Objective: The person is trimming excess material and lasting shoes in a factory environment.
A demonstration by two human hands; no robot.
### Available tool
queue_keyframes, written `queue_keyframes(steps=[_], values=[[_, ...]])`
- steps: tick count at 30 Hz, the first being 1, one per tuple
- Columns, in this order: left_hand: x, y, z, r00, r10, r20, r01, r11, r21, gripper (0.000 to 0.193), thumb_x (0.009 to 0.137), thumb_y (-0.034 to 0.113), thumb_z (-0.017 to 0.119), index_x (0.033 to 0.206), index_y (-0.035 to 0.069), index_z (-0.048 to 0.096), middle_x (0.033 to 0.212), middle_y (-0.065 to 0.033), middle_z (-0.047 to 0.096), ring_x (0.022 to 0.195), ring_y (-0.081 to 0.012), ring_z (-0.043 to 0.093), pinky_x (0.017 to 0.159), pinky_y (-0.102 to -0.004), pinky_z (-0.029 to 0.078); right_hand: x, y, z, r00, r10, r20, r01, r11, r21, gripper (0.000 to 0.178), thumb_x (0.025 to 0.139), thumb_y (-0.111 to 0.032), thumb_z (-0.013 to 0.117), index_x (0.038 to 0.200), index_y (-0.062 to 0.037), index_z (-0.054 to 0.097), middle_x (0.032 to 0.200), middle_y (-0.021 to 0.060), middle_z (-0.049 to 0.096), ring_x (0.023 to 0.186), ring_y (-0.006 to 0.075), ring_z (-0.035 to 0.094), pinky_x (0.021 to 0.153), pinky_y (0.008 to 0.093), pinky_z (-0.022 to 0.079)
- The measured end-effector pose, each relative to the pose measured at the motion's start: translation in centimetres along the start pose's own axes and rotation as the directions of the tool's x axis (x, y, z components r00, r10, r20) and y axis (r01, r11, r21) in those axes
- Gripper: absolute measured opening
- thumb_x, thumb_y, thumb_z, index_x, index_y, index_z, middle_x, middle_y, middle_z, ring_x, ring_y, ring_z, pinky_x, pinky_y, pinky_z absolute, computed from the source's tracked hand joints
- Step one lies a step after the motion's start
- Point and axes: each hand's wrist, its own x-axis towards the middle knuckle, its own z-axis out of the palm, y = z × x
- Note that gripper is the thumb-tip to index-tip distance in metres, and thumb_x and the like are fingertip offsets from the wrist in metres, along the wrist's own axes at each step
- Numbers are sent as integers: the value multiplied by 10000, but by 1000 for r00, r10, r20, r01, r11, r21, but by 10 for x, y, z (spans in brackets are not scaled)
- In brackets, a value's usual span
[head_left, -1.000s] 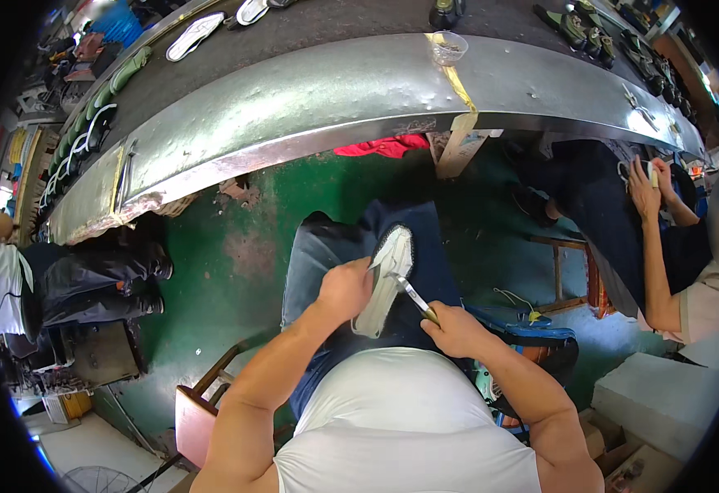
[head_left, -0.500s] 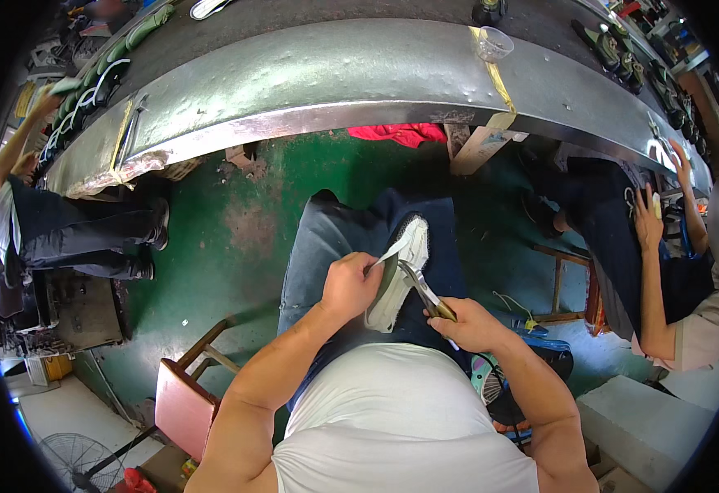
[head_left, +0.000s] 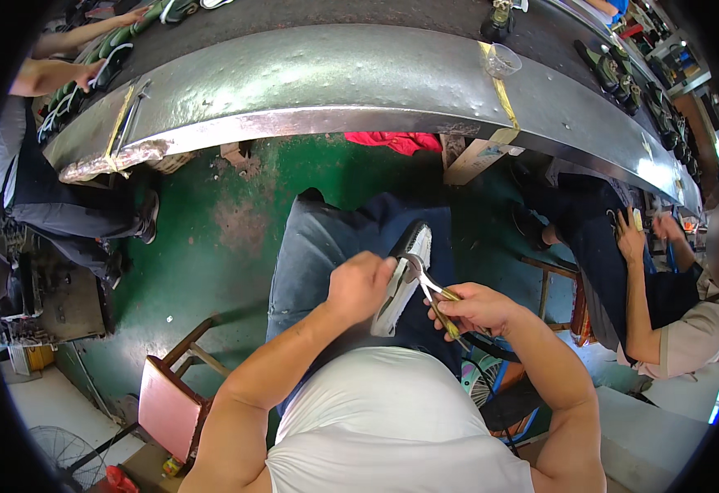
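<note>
A shoe (head_left: pixel 391 315) lies bottom up across my blue-trousered lap, its toe pointing away from me; its underside is whitish, with a dark edge at the toe. My left hand (head_left: pixel 359 287) is closed at the shoe's left edge, thumb and fingers pinching there; the gripped part is mostly hidden behind the fingers. Held in my right hand (head_left: pixel 481 309) is a pair of pincers (head_left: pixel 425 284) with curved metal jaws and brass-coloured handles. Its handles are spread and the jaws stand apart over the middle of the shoe's underside, near my left fingertips.
A metal-edged workbench (head_left: pixel 310 74) crosses ahead, with a clear plastic cup (head_left: pixel 503 61) and dark shoes (head_left: pixel 606 70) on it. One person works at the left, another sits at the right. A pink-seated chair (head_left: pixel 170 408) and a fan (head_left: pixel 51 456) stand at the lower left.
The pincers' handles have spread and the jaws have parted. A pale strip pinched by my left hand earlier is now hidden. At the left, the other person's arms have reached farther over the bench.
</note>
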Motion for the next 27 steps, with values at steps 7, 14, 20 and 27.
queue_keyframes(steps=[7,14,20,27], values=[[-10,-18,-8,990,43,-134,-64,985,-160,501,978,146,531,1414,-66,405,1514,-266,373,1424,-400,354,1176,-407,293,7,-26,-9,998,-21,-52,-13,806,-592,195,963,-155,611,1064,10,634,872,72,679,786,138,630,709,299,519],[-83,-39,-47,894,234,381,-17,869,-494,427,1025,223,524,1375,-21,529,1456,-219,499,1412,-311,429,1142,-382,361,9,-21,-7,999,-38,-17,24,863,-504,249,970,-130,589,1176,11,597,982,71,671,859,139,631,746,296,503],[-26,-46,-15,965,-256,64,243,765,-596,344,1075,211,447,1238,-38,617,1199,-123,676,1156,-201,604,1034,-320,438,9,-17,-1,998,-53,-29,31,863,-504,238,976,-127,581,1165,17,599,979,73,673,845,141,632,738,295,516],[23,-56,65,897,-326,298,436,768,-470,506,1056,396,344,1132,-18,626,1051,-287,659,1057,-455,606,941,-450,456,1,-33,15,993,-61,-105,-44,623,-781,248,951,-244,600,1018,-9,646,913,133,698,835,230,670,748,380,520]])
